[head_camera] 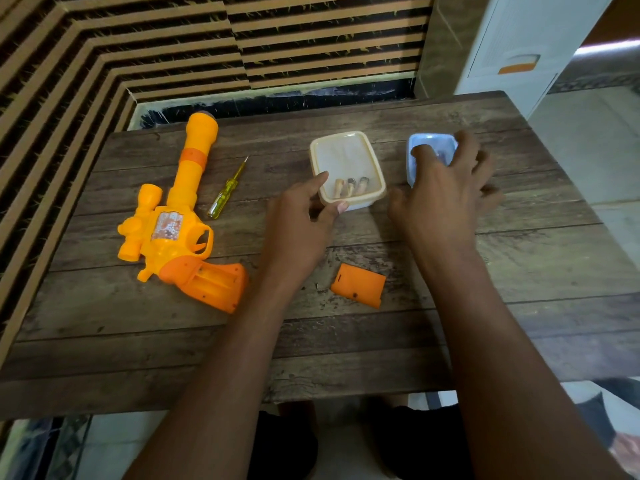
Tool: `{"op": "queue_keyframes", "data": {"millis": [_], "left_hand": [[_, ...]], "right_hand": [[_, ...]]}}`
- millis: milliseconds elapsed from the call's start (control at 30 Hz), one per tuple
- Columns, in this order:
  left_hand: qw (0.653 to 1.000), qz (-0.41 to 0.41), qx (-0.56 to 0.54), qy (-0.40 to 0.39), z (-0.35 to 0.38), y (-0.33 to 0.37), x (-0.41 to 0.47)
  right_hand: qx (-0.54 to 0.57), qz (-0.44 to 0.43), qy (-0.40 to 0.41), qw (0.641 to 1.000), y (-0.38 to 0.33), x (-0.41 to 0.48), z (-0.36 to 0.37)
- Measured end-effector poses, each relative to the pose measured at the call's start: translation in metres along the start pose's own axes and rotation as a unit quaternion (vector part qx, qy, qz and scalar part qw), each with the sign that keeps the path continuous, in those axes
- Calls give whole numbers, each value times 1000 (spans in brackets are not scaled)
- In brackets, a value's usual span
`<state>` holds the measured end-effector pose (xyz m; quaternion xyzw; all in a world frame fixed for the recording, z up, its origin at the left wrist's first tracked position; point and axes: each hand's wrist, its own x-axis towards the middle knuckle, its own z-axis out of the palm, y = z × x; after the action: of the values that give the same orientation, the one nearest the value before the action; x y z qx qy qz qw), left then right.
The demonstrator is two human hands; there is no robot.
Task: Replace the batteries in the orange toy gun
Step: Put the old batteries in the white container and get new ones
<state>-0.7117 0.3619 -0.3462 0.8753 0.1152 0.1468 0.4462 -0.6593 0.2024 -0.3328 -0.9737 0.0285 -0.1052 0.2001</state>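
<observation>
The desk (519,271) stretches wide in front of me, and the orange toy gun (173,230) lies flat on its left part, well off to the left of both my hands. Its long axis runs from the grip near me up and away to the muzzle at the far edge. The opened battery bay (211,280) in the grip faces up, at the end closest to me. My left hand (298,223) is the nearer one to it. That hand pinches the near left corner of the cream tub (346,154), forefinger over the rim and thumb against the wall. My right hand (443,195) is spread over the blue tub (433,142), blurred, so I cannot tell whether it grips anything. The orange battery cover (358,285) lies between my forearms, the screwdriver (227,190) just beside the gun's barrel, and a few batteries (351,187) sit in the cream tub.
</observation>
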Motion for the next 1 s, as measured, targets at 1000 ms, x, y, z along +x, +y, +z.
{"op": "queue_keyframes", "data": {"millis": [1000], "left_hand": [[995,17,-17,96,-2,0,0]], "right_hand": [[242,-52,115,962,-7,6,-2]]}}
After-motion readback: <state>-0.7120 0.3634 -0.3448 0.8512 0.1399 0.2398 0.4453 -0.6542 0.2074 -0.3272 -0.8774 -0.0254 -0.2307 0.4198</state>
